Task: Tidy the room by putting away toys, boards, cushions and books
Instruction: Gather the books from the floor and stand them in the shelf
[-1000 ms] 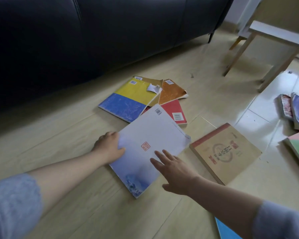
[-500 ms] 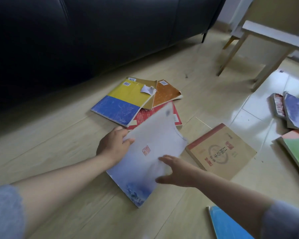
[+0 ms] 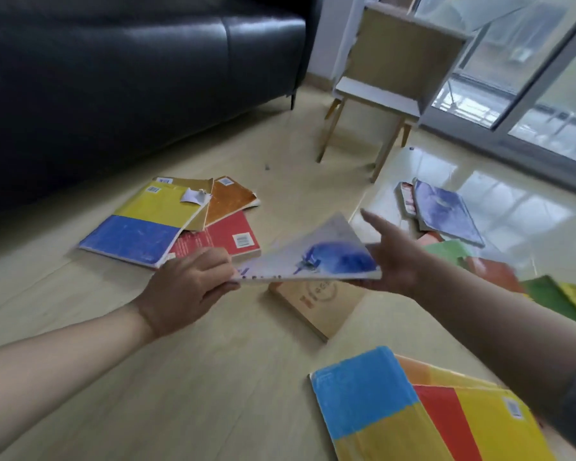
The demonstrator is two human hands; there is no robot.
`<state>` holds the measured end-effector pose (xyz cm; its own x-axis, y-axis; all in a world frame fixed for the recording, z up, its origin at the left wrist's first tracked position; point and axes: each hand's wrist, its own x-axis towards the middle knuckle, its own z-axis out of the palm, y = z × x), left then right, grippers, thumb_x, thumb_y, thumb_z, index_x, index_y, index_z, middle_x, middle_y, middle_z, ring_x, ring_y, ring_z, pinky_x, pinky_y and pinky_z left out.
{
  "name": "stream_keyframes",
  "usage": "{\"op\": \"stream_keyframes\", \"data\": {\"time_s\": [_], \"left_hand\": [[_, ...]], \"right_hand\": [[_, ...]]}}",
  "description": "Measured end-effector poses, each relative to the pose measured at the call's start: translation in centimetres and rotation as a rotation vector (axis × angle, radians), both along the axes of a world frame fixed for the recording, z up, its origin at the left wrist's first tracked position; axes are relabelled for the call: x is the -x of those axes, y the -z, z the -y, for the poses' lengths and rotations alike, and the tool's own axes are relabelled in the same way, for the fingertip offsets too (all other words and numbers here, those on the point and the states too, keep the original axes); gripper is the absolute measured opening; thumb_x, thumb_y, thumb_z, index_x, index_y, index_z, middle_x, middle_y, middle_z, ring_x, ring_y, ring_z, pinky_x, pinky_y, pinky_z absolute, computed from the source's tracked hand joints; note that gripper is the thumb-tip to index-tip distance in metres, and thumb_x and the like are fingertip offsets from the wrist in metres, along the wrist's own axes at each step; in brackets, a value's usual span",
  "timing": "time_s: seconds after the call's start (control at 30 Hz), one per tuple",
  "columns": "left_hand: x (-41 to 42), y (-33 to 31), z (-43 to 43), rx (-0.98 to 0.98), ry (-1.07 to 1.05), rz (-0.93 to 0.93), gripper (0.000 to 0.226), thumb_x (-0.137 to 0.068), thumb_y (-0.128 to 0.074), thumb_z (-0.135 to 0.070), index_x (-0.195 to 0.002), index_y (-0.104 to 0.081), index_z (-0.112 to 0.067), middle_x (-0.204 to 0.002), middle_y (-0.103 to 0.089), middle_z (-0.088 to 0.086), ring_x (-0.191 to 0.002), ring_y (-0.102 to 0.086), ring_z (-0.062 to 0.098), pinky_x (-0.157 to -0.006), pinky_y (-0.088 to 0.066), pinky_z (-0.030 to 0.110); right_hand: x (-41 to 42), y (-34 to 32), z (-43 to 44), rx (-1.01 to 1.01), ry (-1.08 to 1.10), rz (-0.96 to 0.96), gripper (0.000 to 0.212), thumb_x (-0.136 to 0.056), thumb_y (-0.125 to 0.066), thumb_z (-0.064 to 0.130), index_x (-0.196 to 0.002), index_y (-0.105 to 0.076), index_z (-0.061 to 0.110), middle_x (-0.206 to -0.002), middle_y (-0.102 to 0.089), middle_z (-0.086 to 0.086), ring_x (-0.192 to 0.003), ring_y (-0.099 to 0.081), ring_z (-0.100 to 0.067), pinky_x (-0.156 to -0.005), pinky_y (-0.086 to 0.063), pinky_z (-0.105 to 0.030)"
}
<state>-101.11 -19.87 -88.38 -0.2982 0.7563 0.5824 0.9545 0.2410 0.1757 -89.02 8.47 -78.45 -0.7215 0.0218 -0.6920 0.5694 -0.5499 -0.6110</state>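
A white and blue book (image 3: 316, 257) is lifted off the floor, nearly level, between both hands. My left hand (image 3: 188, 287) grips its near left corner. My right hand (image 3: 396, 257) supports its right edge from below, forefinger stretched out. Under it lies a tan book (image 3: 320, 306) on the wooden floor. A yellow and blue book (image 3: 147, 224), an orange book (image 3: 230, 199) and a red book (image 3: 226, 236) overlap near the sofa. Another blue and yellow book (image 3: 373, 410) lies at the near right.
A black leather sofa (image 3: 130, 78) fills the left back. A small wooden side table (image 3: 379, 91) stands behind the books, beside a glass sliding door (image 3: 529, 78). More books lie on the tiles at right: a purple book (image 3: 446, 211) and green books (image 3: 552, 297).
The white and blue book has been picked up from the floor and turned over. The view has lifted, showing the side table, the window and more books.
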Motion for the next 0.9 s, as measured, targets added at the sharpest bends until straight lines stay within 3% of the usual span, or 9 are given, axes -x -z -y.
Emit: {"op": "stream_keyframes", "data": {"time_s": [0.17,0.27,0.33,0.43,0.5,0.57,0.67,0.77,0.9], "left_hand": [[-0.9,0.3,-3.7,0.134,0.12,0.075,0.034,-0.094,-0.047,-0.038,-0.08,-0.064,-0.012,-0.087,-0.056,-0.002,-0.08,-0.053,0.019,-0.062,-0.048,0.035],[-2.1,1.2,-7.4,0.121,-0.108,0.245,0.039,-0.084,-0.052,-0.047,-0.084,-0.069,-0.012,-0.09,-0.054,-0.002,-0.086,-0.048,0.022,-0.072,-0.047,0.041],[-3.9,1.1,-10.5,0.126,-0.356,0.412,0.045,-0.078,-0.066,-0.042,-0.109,-0.066,-0.009,-0.112,-0.053,0.011,-0.106,-0.046,0.033,-0.092,-0.039,0.043],[-7.3,0.4,-14.0,0.061,-0.689,1.034,0.069,-0.079,-0.071,-0.043,-0.132,-0.048,-0.006,-0.137,-0.042,0.019,-0.126,-0.04,0.036,-0.103,-0.034,0.041],[-9.7,-0.4,-16.2,-0.108,-0.597,1.662,0.057,-0.083,-0.06,-0.052,-0.122,-0.056,-0.01,-0.121,-0.056,0.017,-0.107,-0.056,0.036,-0.089,-0.048,0.046],[-11.4,-0.6,-17.7,-0.153,-0.352,2.039,0.043,-0.093,-0.049,-0.049,-0.106,-0.06,-0.01,-0.096,-0.061,0.017,-0.083,-0.062,0.033,-0.078,-0.053,0.046],[-12.5,0.4,-19.9,-0.059,-0.277,2.047,0.036,-0.095,-0.052,-0.036,-0.104,-0.065,-0.004,-0.095,-0.068,0.019,-0.073,-0.064,0.029,-0.066,-0.056,0.035],[-12.5,2.2,-20.3,-0.042,-0.465,1.892,0.03,-0.09,-0.057,-0.005,-0.118,-0.058,0.006,-0.099,-0.065,0.023,-0.064,-0.065,0.029,-0.053,-0.056,0.031],[-12.6,2.3,-20.3,-0.057,-0.452,1.809,0.032,-0.089,-0.05,0.009,-0.121,-0.054,0.003,-0.11,-0.063,0.021,-0.076,-0.064,0.031,-0.054,-0.059,0.035]], "right_hand": [[-5.0,3.6,-1.6,-0.183,0.105,0.229,0.016,-0.095,-0.045,-0.002,-0.107,-0.054,-0.009,-0.071,-0.069,-0.022,-0.052,-0.07,-0.026,-0.038,-0.051,-0.024],[-7.7,5.4,-2.2,-0.214,0.334,0.117,0.027,-0.094,-0.039,-0.011,-0.119,-0.05,-0.01,-0.094,-0.065,-0.027,-0.053,-0.069,-0.027,-0.041,-0.053,-0.025],[-9.6,6.0,-3.0,-0.255,0.476,0.032,0.037,-0.093,-0.04,-0.012,-0.129,-0.047,-0.006,-0.11,-0.059,-0.026,-0.063,-0.065,-0.027,-0.044,-0.054,-0.025],[-12.9,6.6,-4.2,-0.298,0.625,-0.038,0.04,-0.09,-0.043,-0.013,-0.126,-0.049,0.002,-0.111,-0.06,-0.022,-0.074,-0.061,-0.027,-0.051,-0.055,-0.026],[-14.7,7.5,-4.6,-0.284,0.69,-0.056,0.039,-0.089,-0.044,-0.013,-0.123,-0.049,0.005,-0.114,-0.06,-0.023,-0.078,-0.062,-0.03,-0.055,-0.055,-0.029],[-15.5,8.5,-4.2,-0.294,0.688,-0.031,0.037,-0.088,-0.047,-0.012,-0.119,-0.05,0.007,-0.113,-0.059,-0.023,-0.082,-0.061,-0.032,-0.06,-0.054,-0.032],[-16.4,9.5,-3.2,-0.333,0.595,0.012,0.032,-0.087,-0.051,-0.01,-0.111,-0.051,0.011,-0.105,-0.056,-0.019,-0.072,-0.058,-0.026,-0.048,-0.049,-0.024],[-16.6,10.1,-2.9,-0.283,0.522,0.032,0.025,-0.087,-0.057,-0.007,-0.103,-0.052,0.012,-0.104,-0.059,-0.016,-0.08,-0.061,-0.027,-0.052,-0.053,-0.025],[-18.6,9.6,-5.0,-0.385,0.212,0.168,0.026,-0.094,-0.061,0.023,-0.105,-0.056,0.0,-0.093,-0.065,-0.016,-0.064,-0.067,-0.018,-0.053,-0.057,-0.023]]}}
